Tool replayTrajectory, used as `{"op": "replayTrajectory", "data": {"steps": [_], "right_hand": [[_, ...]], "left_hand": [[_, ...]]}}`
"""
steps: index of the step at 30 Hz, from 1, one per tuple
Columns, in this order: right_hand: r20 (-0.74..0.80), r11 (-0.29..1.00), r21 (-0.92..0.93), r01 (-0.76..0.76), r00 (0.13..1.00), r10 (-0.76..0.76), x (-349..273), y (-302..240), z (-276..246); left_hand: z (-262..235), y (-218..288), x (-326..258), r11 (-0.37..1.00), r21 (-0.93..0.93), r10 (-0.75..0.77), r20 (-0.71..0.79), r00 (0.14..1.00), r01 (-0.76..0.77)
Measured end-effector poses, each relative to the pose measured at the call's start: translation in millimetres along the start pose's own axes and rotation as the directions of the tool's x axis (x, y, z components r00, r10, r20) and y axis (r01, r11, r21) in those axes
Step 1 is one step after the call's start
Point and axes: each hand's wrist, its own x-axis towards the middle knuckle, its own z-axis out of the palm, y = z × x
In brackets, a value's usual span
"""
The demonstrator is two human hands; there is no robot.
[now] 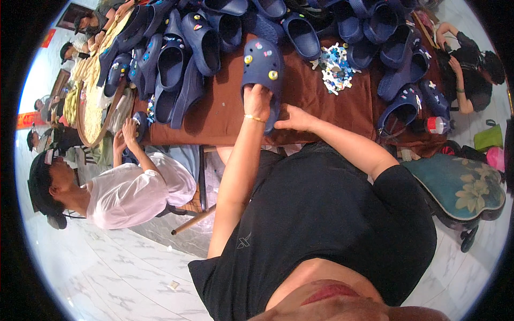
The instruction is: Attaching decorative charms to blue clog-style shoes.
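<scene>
Upper centre of frame, on the brown table [225,115]: I watch the left hand [258,99] clench the heel of a navy clog [262,64], apparently mid-way through studding it with charms. The right hand [294,119] braces its side, grip unclear. Next charm needs firm pressing from the pile [336,68].

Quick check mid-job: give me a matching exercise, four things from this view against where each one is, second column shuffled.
Things:
1. navy foam clog with coloured charms
2. pile of small blue and white charms
3. clear plastic bottle with red cap
4. teal floral cushioned stool

Places:
A. on the floor, right of the table
B. under the left hand, right hand beside it
C. on the brown tablecloth, right of the held clog
D. lying at the table's right edge

Pairs: 1-B, 2-C, 3-D, 4-A
</scene>
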Motion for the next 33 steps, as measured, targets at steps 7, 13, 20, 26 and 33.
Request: {"op": "replayTrajectory", "data": {"steps": [7, 13, 20, 26, 33], "right_hand": [[-0.366, 0.931, 0.327, 0.162, 0.93, -0.034, 6, -10, 1], [-0.703, 0.964, 0.048, 0.263, 0.694, -0.154, 56, -32, -132], [-0.775, 0.689, 0.486, 0.538, 0.629, 0.056, 74, -96, -321], [-0.626, 0.892, 0.124, 0.434, 0.732, -0.268, 84, -68, -215], [-0.357, 0.992, -0.113, 0.053, 0.93, -0.09, 42, 58, -45]], "left_hand": [[32, 8, -19, 0.996, 0.008, 0.086, 0.113, 0.99, -0.087], [9, 3, -38, 0.854, 0.405, 0.232, 0.268, 0.935, -0.328], [-51, -36, -32, 0.88, 0.474, 0.011, 0.029, 1.0, -0.023], [-105, -26, -3, 0.723, 0.683, 0.189, -0.051, 0.981, -0.104], [-102, 52, 73, 0.272, 0.962, 0.58, -0.182, 0.794, 0.022]]}}
